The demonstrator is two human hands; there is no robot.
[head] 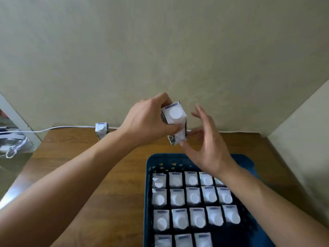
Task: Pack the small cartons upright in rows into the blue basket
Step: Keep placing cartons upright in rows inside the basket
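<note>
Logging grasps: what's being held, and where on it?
The left hand grips a carton around its upper sides; the right hand is open beside it.

No legible txt; blue label strips on cartons (194, 195) too blurred.

We take this for a plain room in a home, a brown wood-grain worktop (106, 175) pushed into a corner of bare pale greenish plaster walls (160, 50), a thin white cable (53, 128) trailing along its back edge.
</note>
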